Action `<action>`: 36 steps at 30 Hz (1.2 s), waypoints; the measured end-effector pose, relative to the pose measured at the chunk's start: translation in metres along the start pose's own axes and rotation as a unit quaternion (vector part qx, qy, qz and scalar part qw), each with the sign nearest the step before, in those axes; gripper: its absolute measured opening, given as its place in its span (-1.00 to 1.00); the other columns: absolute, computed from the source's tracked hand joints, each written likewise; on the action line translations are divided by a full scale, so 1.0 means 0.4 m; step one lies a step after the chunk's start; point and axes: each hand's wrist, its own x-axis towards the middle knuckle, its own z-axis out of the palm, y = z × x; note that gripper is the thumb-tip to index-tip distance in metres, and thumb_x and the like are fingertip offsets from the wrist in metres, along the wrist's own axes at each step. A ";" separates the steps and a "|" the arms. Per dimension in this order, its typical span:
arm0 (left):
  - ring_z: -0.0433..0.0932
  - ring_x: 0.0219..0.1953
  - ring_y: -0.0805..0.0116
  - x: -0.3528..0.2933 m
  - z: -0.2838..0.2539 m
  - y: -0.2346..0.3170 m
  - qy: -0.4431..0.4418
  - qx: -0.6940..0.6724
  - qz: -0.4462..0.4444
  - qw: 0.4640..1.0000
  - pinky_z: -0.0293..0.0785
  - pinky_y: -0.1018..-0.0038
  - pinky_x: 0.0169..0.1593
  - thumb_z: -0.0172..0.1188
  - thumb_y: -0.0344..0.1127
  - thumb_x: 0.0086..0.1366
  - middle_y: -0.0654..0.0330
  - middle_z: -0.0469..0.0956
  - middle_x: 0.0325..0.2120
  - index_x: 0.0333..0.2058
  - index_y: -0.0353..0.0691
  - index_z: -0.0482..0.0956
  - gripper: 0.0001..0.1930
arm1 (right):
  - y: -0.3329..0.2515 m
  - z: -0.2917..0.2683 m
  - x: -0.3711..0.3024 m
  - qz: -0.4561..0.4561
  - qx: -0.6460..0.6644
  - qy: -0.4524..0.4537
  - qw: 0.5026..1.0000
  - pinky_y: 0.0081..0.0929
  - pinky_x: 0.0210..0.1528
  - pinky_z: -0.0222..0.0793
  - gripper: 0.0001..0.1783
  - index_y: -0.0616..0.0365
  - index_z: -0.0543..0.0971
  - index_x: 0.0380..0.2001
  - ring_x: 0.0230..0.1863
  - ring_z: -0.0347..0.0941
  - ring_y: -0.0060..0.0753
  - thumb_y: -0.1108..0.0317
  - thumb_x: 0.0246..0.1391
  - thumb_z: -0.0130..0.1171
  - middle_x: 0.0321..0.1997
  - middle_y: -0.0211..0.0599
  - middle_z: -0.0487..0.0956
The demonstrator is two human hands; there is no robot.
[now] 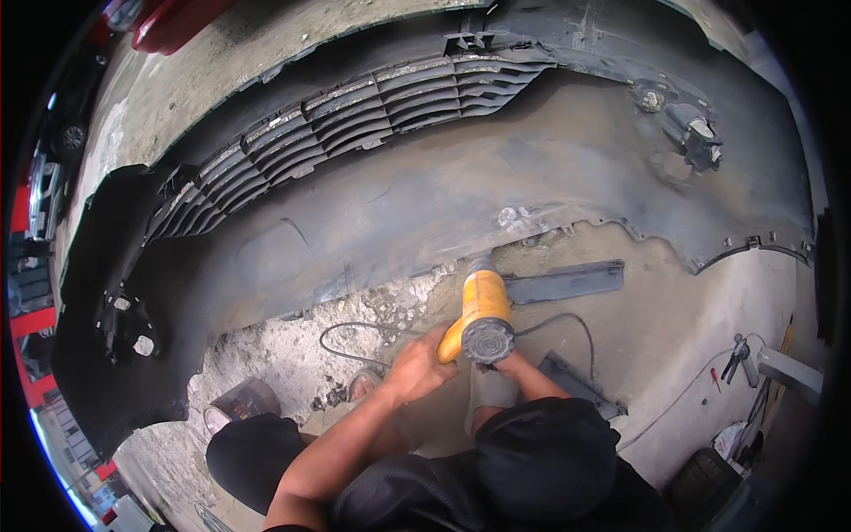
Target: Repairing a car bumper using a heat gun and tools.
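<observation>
My left hand is wrapped round the handle of a yellow heat gun. Its grey nozzle points away from me, at the near edge of a large dark car bumper. The bumper lies across the ground with its inner side up, its slatted grille along the far side. My right hand is low behind the round back end of the heat gun. Its fingers are hidden, so whether it touches the tool does not show.
A dark plastic strip lies right of the heat gun, another piece beside my right knee. A black cable loops across the ground. Pliers and a small red tool lie far right. Parked cars stand beyond the left.
</observation>
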 end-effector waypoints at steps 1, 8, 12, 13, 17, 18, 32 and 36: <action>0.57 -0.11 -0.08 0.001 0.004 -0.005 0.004 0.003 0.001 1.000 0.45 0.21 -0.02 0.19 -0.32 0.01 -0.16 0.57 -0.19 0.19 -0.20 0.30 -0.32 | -0.001 -0.002 -0.001 -0.002 0.000 0.003 1.000 -0.60 -0.68 0.31 -0.74 0.09 0.54 -0.21 -0.64 0.43 -0.59 0.18 0.12 0.21 -0.52 -0.45 0.53; 0.57 -0.09 -0.07 0.008 0.014 -0.003 0.007 0.002 0.000 1.000 0.45 0.24 0.01 0.19 -0.32 0.01 -0.16 0.57 -0.17 0.19 -0.21 0.31 -0.32 | 0.008 -0.018 0.002 -0.003 -0.029 -0.003 1.000 -0.58 -0.66 0.34 -0.70 0.10 0.54 -0.21 -0.62 0.46 -0.57 0.14 0.10 0.23 -0.49 -0.42 0.55; 0.56 -0.09 -0.08 0.008 0.013 -0.001 0.004 0.012 -0.008 1.000 0.45 0.23 0.02 0.20 -0.31 0.01 -0.17 0.57 -0.17 0.19 -0.23 0.30 -0.31 | 0.002 -0.014 -0.002 -0.023 -0.037 -0.011 0.999 -0.56 -0.66 0.35 -0.69 0.12 0.55 -0.21 -0.60 0.47 -0.57 0.13 0.10 0.23 -0.49 -0.41 0.55; 0.56 -0.09 -0.08 0.008 0.014 0.002 0.002 0.016 -0.011 1.000 0.45 0.23 0.02 0.20 -0.31 0.01 -0.17 0.56 -0.17 0.19 -0.24 0.30 -0.31 | 0.004 -0.017 -0.002 -0.024 -0.036 -0.009 0.999 -0.56 -0.66 0.35 -0.69 0.12 0.55 -0.21 -0.60 0.47 -0.57 0.13 0.10 0.23 -0.49 -0.41 0.55; 0.56 -0.09 -0.08 0.011 0.015 0.003 0.003 0.018 -0.007 1.000 0.45 0.23 0.02 0.19 -0.31 0.00 -0.17 0.56 -0.16 0.19 -0.24 0.30 -0.31 | -0.001 -0.017 -0.006 -0.010 -0.042 -0.013 0.999 -0.58 -0.66 0.35 -0.69 0.10 0.55 -0.20 -0.60 0.47 -0.57 0.12 0.11 0.22 -0.48 -0.40 0.55; 0.56 -0.09 -0.08 0.011 0.015 0.002 0.003 0.019 -0.007 1.000 0.45 0.23 0.02 0.19 -0.31 0.00 -0.17 0.56 -0.16 0.19 -0.24 0.30 -0.31 | -0.005 -0.014 -0.008 -0.015 -0.037 -0.021 0.999 -0.58 -0.66 0.35 -0.69 0.10 0.54 -0.19 -0.60 0.47 -0.58 0.12 0.11 0.21 -0.48 -0.40 0.55; 0.57 -0.10 -0.07 0.013 0.015 -0.001 0.007 0.009 -0.011 1.000 0.46 0.24 0.01 0.19 -0.33 0.00 -0.17 0.57 -0.18 0.19 -0.24 0.31 -0.31 | 0.005 -0.016 0.002 -0.019 -0.041 -0.015 0.999 -0.58 -0.65 0.36 -0.70 0.11 0.55 -0.23 -0.61 0.47 -0.57 0.11 0.13 0.19 -0.53 -0.41 0.54; 0.57 -0.11 -0.08 0.016 0.017 -0.005 0.005 0.013 -0.009 1.000 0.46 0.24 0.00 0.19 -0.33 0.00 -0.17 0.57 -0.18 0.19 -0.24 0.30 -0.30 | 0.007 -0.017 0.001 -0.018 -0.037 -0.020 0.999 -0.58 -0.65 0.35 -0.70 0.11 0.57 -0.27 -0.61 0.47 -0.56 0.10 0.13 0.18 -0.53 -0.40 0.54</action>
